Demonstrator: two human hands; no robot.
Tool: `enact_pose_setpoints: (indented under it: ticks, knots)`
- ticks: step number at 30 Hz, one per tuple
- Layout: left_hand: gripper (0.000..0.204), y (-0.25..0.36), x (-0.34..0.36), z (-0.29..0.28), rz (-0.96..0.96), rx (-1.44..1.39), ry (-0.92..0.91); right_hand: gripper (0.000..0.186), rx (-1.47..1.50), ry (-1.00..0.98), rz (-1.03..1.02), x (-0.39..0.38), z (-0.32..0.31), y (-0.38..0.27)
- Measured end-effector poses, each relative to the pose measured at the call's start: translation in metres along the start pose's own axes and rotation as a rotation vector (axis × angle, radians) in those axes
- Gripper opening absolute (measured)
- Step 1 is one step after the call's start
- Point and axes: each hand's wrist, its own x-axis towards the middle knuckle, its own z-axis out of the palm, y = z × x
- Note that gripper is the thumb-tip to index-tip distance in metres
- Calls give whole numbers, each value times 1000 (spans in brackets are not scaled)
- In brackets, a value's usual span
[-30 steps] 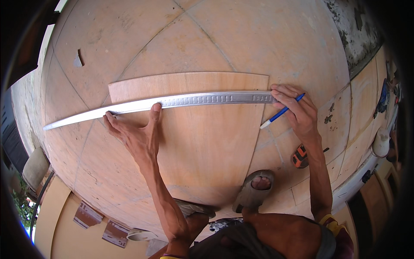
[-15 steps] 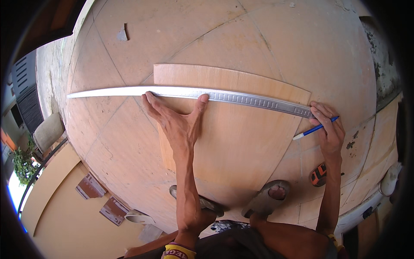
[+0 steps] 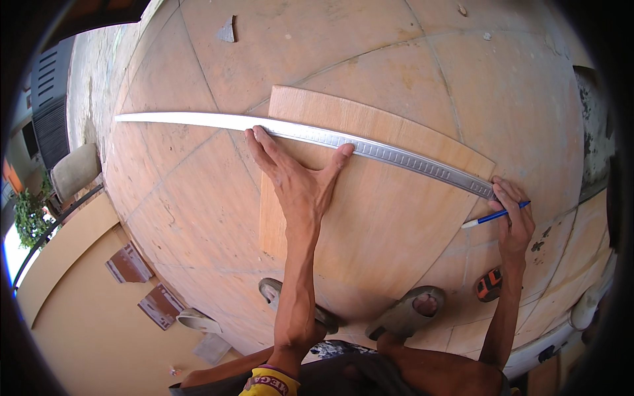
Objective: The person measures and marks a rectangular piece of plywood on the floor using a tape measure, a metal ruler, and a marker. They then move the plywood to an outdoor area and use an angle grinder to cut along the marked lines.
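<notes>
A long silver metal strip [image 3: 396, 158] with a row of short ridges lies across a pale wooden board [image 3: 370, 211] on the floor. Its plain left end reaches well past the board. My left hand [image 3: 300, 181] presses on the strip's near edge, thumb and fingers spread apart. At the strip's right end, by the board's right corner, my right hand [image 3: 514, 214] has its fingertips on the metal. A blue pen [image 3: 505, 212] with a white end is held among the right fingers, pointing left over the board's edge.
An orange and black tape measure [image 3: 489, 285] lies beside my right forearm. My sandalled feet [image 3: 413, 311] are at the board's near side. A grey shard [image 3: 227, 30] rests on the tiles farther off. At lower left are brown pieces [image 3: 129, 264] and a loose sandal [image 3: 198, 321].
The whole view has shifted and turned slightly, so the strip slopes more down to the right. Both hands keep their places on it, and the pen stays in my right hand.
</notes>
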Motion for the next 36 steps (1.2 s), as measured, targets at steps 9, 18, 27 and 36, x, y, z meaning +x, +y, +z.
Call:
enact_pose_setpoints:
  ticks: [9,18,27,36]
  knots:
    - [157,-2,0,3,31,-45,29,39,-3,-2,-7,-2,0,2]
    - [157,-6,0,7,39,-16,29,36,20,2,3,-3,2,4]
    - [161,-1,2,6,30,-56,18,36,40,-27,20,-5,-2,5]
    - [171,0,2,8,49,100,20,26,26,-41,63,12,-12,-18]
